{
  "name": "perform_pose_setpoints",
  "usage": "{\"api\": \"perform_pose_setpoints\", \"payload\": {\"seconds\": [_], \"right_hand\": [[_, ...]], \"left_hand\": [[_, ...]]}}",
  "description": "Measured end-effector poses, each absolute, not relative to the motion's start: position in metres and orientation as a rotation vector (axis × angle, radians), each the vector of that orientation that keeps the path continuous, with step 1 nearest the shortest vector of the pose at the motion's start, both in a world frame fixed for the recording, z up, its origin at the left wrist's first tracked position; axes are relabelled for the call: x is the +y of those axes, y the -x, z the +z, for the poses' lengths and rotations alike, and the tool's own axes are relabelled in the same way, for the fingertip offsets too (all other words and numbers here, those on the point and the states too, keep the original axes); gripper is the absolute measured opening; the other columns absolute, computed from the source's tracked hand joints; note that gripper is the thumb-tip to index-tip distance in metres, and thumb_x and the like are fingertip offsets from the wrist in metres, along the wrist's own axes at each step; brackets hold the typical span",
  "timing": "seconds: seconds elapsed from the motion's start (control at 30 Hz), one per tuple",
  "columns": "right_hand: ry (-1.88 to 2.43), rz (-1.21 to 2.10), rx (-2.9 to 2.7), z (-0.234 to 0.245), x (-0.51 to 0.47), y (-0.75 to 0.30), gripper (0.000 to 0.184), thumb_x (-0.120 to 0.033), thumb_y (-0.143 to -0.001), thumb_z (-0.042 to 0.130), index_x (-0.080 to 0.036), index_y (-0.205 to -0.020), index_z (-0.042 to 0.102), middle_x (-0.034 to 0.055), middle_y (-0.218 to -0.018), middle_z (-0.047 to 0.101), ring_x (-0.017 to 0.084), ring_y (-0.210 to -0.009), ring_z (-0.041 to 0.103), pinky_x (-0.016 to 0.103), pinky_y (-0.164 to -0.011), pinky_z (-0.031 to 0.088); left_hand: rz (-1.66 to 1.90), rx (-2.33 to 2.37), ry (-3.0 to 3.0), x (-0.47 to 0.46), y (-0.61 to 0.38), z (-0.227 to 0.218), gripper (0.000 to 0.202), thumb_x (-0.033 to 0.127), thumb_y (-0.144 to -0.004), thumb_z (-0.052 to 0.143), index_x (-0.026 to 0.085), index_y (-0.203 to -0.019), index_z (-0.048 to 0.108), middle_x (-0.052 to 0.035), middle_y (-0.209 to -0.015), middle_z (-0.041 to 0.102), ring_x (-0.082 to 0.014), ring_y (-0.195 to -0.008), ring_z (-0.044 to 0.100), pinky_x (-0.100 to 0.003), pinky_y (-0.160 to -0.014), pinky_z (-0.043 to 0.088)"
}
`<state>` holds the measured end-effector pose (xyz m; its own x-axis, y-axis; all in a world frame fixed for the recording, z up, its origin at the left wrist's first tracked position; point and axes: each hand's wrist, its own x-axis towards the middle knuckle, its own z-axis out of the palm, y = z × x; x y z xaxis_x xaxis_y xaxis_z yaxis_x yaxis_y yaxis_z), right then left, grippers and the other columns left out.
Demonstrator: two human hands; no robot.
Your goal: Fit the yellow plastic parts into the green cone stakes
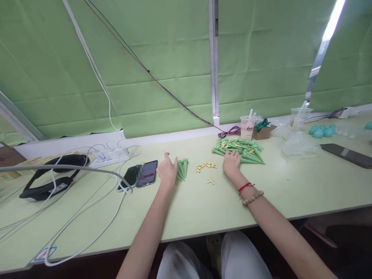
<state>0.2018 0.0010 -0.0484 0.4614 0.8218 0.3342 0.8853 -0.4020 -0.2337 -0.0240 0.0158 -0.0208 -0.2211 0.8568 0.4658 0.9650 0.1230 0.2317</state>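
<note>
My left hand (166,169) is just right of the phones, with thumb and a finger spread and nothing visible in them. Close beside it lie several green cone-shaped spikes (185,167), points toward me, partly hidden by the hand. My right hand (231,164) is at the near left edge of a heap of green spikes (247,149), its fingers curled over one spike there. Between my hands lies a small cluster of yellow T-shaped pieces (207,166). A single yellow piece (210,181) lies nearer to me. More yellow pieces rest on the heap.
Two phones (147,173), a black headset-like strap (55,178), white cables and a power strip (112,155) occupy the left. Behind the heap stand a drink cup (247,128) and a small cardboard box (263,132). Plastic bags (300,145) and a dark phone (347,155) lie right.
</note>
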Motion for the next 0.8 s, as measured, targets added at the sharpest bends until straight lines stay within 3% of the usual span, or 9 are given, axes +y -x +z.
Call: {"api": "perform_pose_setpoints", "payload": {"seconds": [0.1, 0.27, 0.3, 0.37, 0.43, 0.5, 0.63, 0.8], "right_hand": [[2.349, -0.212, -1.441, -0.045, -0.001, -0.201, 0.038, -0.001, -0.081, 0.032, -0.008, -0.112, 0.053, 0.0231, -0.11, 0.051, 0.03, -0.106, 0.045, 0.035, -0.079, 0.035], [2.365, -0.108, -1.369, -0.046, 0.001, -0.205, 0.035, -0.01, -0.081, 0.047, -0.006, -0.116, 0.048, 0.0259, -0.113, 0.048, 0.031, -0.11, 0.044, 0.032, -0.074, 0.04], [2.367, -0.072, -1.358, -0.046, 0.002, -0.205, 0.037, -0.013, -0.081, 0.05, -0.005, -0.117, 0.047, 0.0265, -0.113, 0.049, 0.031, -0.11, 0.044, 0.032, -0.073, 0.041], [2.36, -0.006, -1.373, -0.047, 0.003, -0.207, 0.04, -0.017, -0.081, 0.053, -0.004, -0.117, 0.045, 0.0263, -0.111, 0.05, 0.031, -0.108, 0.047, 0.033, -0.074, 0.042], [2.338, 0.029, -1.407, -0.048, 0.003, -0.207, 0.039, -0.018, -0.082, 0.052, -0.004, -0.118, 0.044, 0.0251, -0.11, 0.05, 0.029, -0.102, 0.052, 0.033, -0.074, 0.043], [2.315, 0.022, -1.43, -0.048, 0.002, -0.207, 0.038, -0.017, -0.084, 0.049, -0.006, -0.12, 0.043, 0.0247, -0.114, 0.047, 0.027, -0.095, 0.057, 0.032, -0.073, 0.043], [2.248, -0.074, -1.394, -0.046, 0.001, -0.205, 0.045, -0.016, -0.084, 0.047, -0.014, -0.128, 0.038, 0.0223, -0.123, 0.039, 0.024, -0.085, 0.061, 0.03, -0.067, 0.044], [1.871, -0.031, -1.336, -0.044, 0.006, -0.196, 0.049, -0.029, -0.086, 0.045, -0.015, -0.132, 0.034, 0.0184, -0.122, 0.044, 0.026, -0.092, 0.059, 0.033, -0.072, 0.044]], "left_hand": [[-0.732, -2.073, 1.9, 0.016, 0.014, -0.024, 0.048, 0.044, -0.083, 0.039, 0.016, -0.122, 0.044, -0.0115, -0.073, 0.063, -0.0278, -0.077, 0.059, -0.032, -0.065, 0.037], [-0.989, -1.75, 2.349, 0.005, 0.0, -0.026, 0.045, 0.046, -0.079, 0.047, 0.018, -0.115, 0.051, -0.006, -0.068, 0.06, -0.0244, -0.092, 0.051, -0.032, -0.08, 0.038], [-0.979, -1.651, 2.554, 0.001, -0.004, -0.027, 0.046, 0.051, -0.077, 0.049, 0.02, -0.112, 0.053, -0.0057, -0.071, 0.06, -0.0237, -0.095, 0.05, -0.032, -0.081, 0.038], [-0.812, -1.378, 2.975, -0.009, -0.013, -0.032, 0.058, 0.058, -0.067, 0.059, 0.025, -0.114, 0.053, -0.0065, -0.096, 0.06, -0.0239, -0.104, 0.044, -0.034, -0.088, 0.036], [-0.611, -1.222, 3.157, -0.017, -0.021, -0.039, 0.077, 0.062, -0.055, 0.066, 0.029, -0.122, 0.047, -0.0074, -0.118, 0.049, -0.0267, -0.113, 0.038, -0.04, -0.096, 0.03], [-0.527, -1.179, 3.196, -0.02, -0.028, -0.048, 0.072, 0.062, -0.062, 0.061, 0.029, -0.124, 0.046, -0.0091, -0.123, 0.044, -0.0276, -0.116, 0.033, -0.043, -0.098, 0.025], [-0.679, -1.259, 3.008, -0.014, -0.034, -0.06, 0.053, 0.052, -0.075, 0.053, 0.024, -0.12, 0.048, -0.0106, -0.121, 0.043, -0.0263, -0.117, 0.032, -0.044, -0.098, 0.024], [-0.761, -1.358, 2.762, -0.003, -0.035, -0.067, 0.043, 0.039, -0.079, 0.053, 0.021, -0.118, 0.048, -0.0104, -0.12, 0.045, -0.0237, -0.116, 0.034, -0.04, -0.096, 0.027]]}}
